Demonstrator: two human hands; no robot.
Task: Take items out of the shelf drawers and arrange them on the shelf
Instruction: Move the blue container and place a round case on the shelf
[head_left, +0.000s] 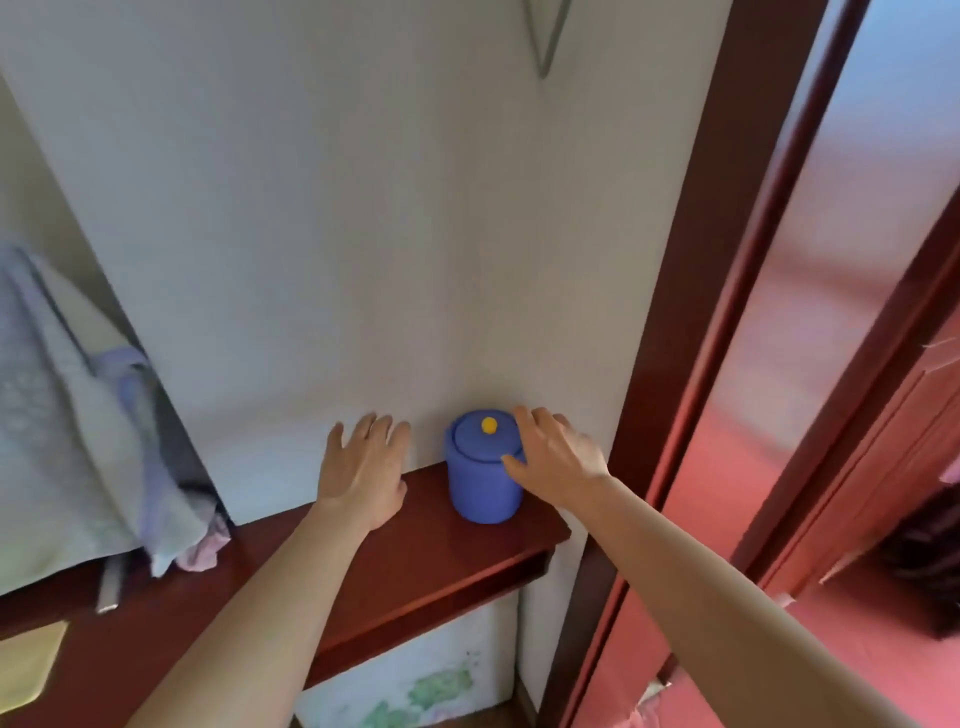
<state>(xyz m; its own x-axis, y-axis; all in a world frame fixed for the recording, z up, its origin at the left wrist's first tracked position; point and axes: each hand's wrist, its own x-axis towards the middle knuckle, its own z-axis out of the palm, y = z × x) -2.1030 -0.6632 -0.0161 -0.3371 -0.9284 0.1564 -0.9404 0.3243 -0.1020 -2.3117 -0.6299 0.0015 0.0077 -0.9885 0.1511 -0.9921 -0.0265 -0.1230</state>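
Reaching over a dark red shelf (431, 551), a person's right hand (553, 457) cups the right side of a blue jar (480, 483), the thumb (511, 462) lying against its wall just under the lid (485, 441). The fingers pass behind the jar, where it hides their tips, so it cannot be told whether this hand truly grips the jar or only touches it. The jar stands upright on the shelf, close to the pale wall (389, 234), immediately left of that hand, its lid on and a small yellow knob (489, 425) on top.

Further left of the grip, the left hand (363, 467) is spread flat with straight fingers, holding nothing. Blur hides whether its palm rests on the shelf or floats above it.

Far left of both hands, pale cloths (78, 415) hang in a soft heap, cut off by the frame edge. A yellow cloth (28, 665) is cropped at the lower left corner. Below the shelf, a white panel with green marks (415, 675) is only partly seen. To the right of the grip stands a dark door frame (717, 260).
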